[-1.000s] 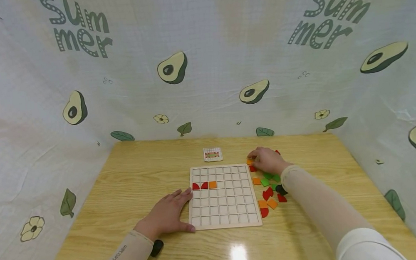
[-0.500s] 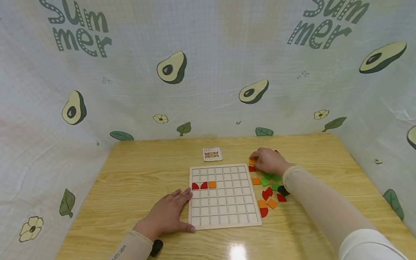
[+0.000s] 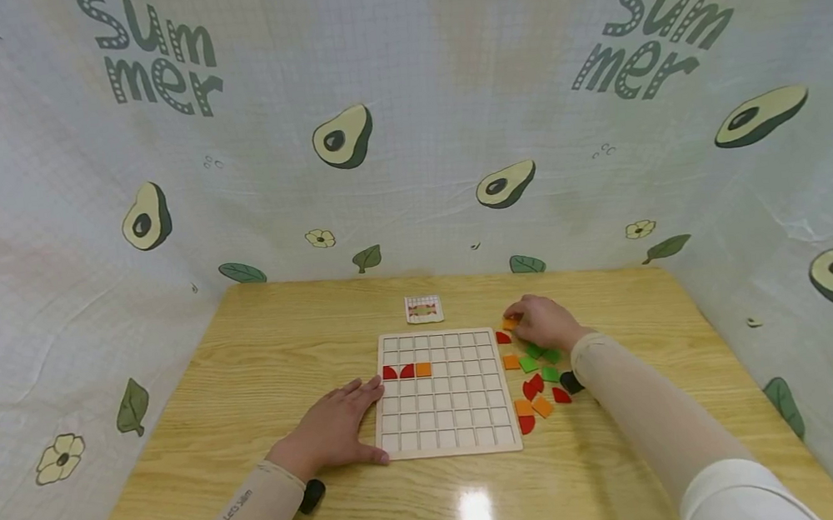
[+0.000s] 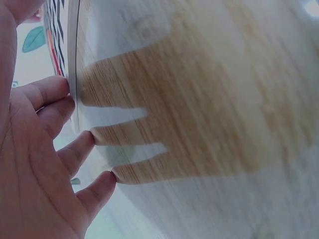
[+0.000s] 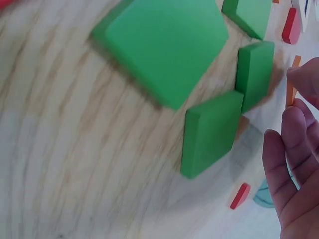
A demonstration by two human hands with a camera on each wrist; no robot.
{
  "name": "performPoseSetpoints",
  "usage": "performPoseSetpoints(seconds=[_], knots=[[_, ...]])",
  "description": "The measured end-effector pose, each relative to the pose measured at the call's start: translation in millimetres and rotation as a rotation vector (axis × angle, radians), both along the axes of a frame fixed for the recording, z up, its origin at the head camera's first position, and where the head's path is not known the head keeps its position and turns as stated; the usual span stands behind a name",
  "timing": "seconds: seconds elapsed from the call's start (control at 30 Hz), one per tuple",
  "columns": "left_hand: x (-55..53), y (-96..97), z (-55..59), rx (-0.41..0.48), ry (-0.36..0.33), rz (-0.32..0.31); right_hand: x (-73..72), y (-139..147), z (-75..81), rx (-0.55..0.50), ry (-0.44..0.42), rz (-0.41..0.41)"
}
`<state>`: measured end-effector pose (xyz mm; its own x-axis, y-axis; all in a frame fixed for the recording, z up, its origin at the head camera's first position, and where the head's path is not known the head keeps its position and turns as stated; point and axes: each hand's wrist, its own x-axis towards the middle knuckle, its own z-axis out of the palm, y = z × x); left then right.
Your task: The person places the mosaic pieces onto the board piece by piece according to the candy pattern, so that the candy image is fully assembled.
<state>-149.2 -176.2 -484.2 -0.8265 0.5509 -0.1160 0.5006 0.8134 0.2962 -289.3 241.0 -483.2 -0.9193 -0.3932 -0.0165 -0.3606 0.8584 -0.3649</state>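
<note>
At the board's left edge my left hand [image 3: 338, 431] lies with fingers spread, its fingertips and thumb touching the rim of the pale gridded board [image 3: 447, 424]. In the left wrist view the fingers [image 4: 82, 149] reach down to the tabletop beside that rim. My right hand [image 3: 546, 323] is beyond the board's far right corner and pinches an orange square tile [image 5: 292, 89] between thumb and fingers. Two red quarter-circle tiles [image 3: 407, 371] and an orange square [image 3: 423, 370] sit side by side in one row of the board. Green square tiles [image 5: 212, 134] lie near the right wrist.
Loose tiles, among them a red quarter-circle [image 3: 527, 424] and an orange square [image 3: 543, 407], lie scattered right of the board. A small printed pattern card [image 3: 423, 309] lies behind it. Patterned cloth [image 3: 419, 209] walls in the wooden table [image 3: 302, 321].
My right hand has shifted slightly right with the orange tile, away from the board's corner. My left hand stays at the board's edge.
</note>
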Motion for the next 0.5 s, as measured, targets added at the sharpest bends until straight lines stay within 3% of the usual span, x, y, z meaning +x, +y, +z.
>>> performPoseSetpoints(seconds=[0.5], knots=[[-0.5, 1.9, 0.2, -0.011, -0.003, 0.013, 18.4, 10, 10.9, -0.069, 0.046, 0.057]])
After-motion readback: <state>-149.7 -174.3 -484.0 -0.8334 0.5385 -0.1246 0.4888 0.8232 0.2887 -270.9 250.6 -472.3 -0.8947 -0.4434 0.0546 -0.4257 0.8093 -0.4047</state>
